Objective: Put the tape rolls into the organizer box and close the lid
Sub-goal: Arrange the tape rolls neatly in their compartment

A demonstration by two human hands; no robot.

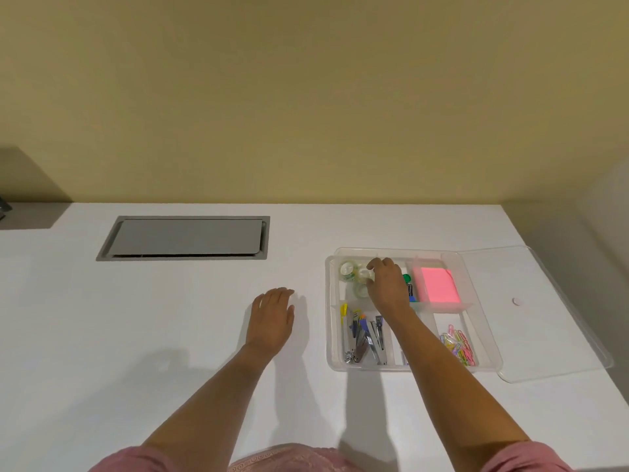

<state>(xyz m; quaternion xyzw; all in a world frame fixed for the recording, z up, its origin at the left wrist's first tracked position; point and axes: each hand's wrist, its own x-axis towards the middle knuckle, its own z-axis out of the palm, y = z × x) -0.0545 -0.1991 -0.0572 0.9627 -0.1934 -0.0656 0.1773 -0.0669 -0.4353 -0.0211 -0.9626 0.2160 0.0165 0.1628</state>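
Inside the far-left compartment of the clear plastic organizer box (332, 335), the fingers (372, 264) of the right hand (386, 284) curl down over a small clear tape roll (365, 274); whether they grip it or have let go I cannot tell, since the hand covers the contact. Two more clear tape rolls lie in that compartment, one (347, 268) toward the far-left corner and one (361, 290) just nearer. The left hand (272, 311) rests flat and open on the white counter (170, 318), holding nothing. No rolls show on the counter, so the loading step looks nearly done; the next move probably calls for withdrawing the hand and swinging the transparent lid (544, 301), lying open to the right, over the box. Other compartments hold a pink sticky-note pad (437, 284), metal staplers (366, 338) and coloured paper clips (457, 345).
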